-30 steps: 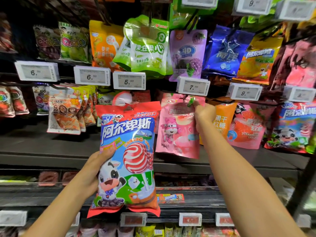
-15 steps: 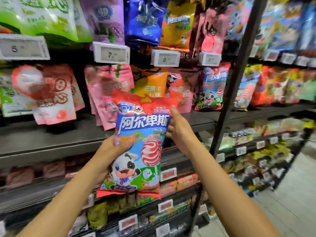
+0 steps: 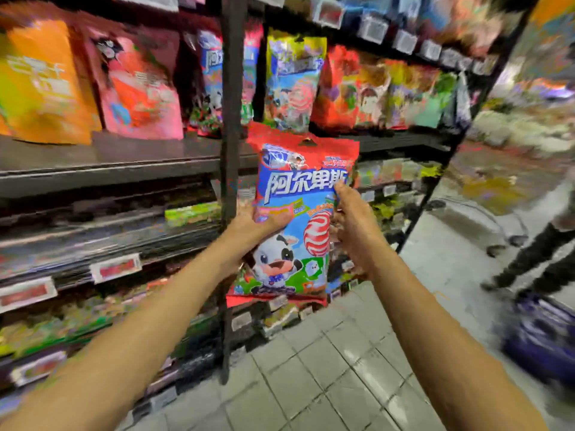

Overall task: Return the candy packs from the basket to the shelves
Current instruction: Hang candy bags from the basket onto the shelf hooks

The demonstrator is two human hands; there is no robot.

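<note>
I hold a large candy pack [image 3: 298, 194], red-edged and blue with a cartoon cow and a swirled lollipop, upright in front of the shelves. My left hand [image 3: 252, 225] grips its left edge, thumb across the front. My right hand [image 3: 351, 219] grips its right edge. Similar blue cow packs [image 3: 292, 79] hang on the shelf just above and behind it, right of a black upright post [image 3: 230, 126]. The view is blurred. No basket is visible.
Orange [image 3: 40, 85] and pink [image 3: 140, 88] packs hang left of the post above a grey shelf board [image 3: 109, 163]. Lower shelves carry price tags [image 3: 115, 269]. A person's legs [image 3: 535, 262] stand on the tiled floor at right, beside a blue-purple object [image 3: 544, 334].
My view has swung right along the aisle. My right hand left the pink pack and took the cow pack's right edge; both hands carried it right, past the post.
</note>
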